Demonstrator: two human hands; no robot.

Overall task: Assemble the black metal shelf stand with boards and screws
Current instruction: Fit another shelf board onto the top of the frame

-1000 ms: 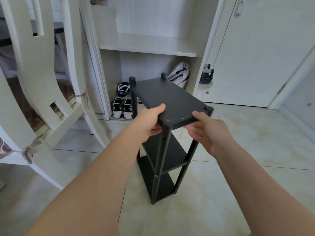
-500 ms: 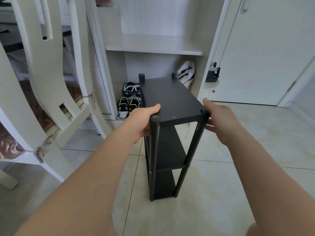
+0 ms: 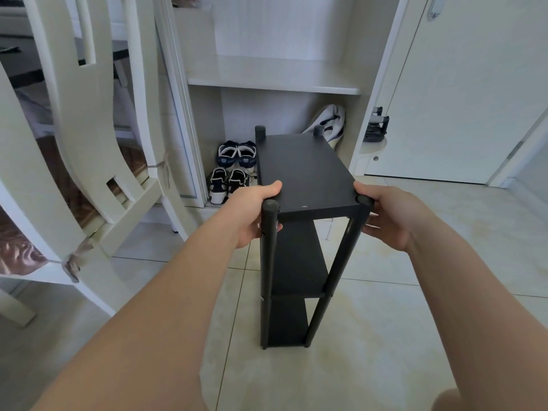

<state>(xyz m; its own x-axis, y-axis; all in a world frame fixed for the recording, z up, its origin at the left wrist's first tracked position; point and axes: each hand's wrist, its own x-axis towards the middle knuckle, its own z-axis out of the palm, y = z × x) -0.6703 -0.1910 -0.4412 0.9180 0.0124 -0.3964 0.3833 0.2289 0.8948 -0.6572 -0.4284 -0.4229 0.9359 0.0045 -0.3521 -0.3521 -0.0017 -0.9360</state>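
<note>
The black shelf stand (image 3: 302, 170) stands upright on the tiled floor, with three boards between four round posts. My left hand (image 3: 252, 212) grips the near left corner of the top board, thumb on top, fingers curled beneath behind the post. My right hand (image 3: 391, 215) holds the near right corner, thumb by the post cap, fingers under the board's edge. No screws are in sight.
A white cabinet (image 3: 272, 81) with an open lower bay stands behind the stand, holding two pairs of sneakers (image 3: 231, 170) and a slipper (image 3: 332, 120). White chairs (image 3: 89, 143) are stacked at the left. A white door (image 3: 462, 99) closes off the right.
The stand has turned from tilted and skewed to upright and square to me. Both hands shifted from the board's front edge to its two near corners.
</note>
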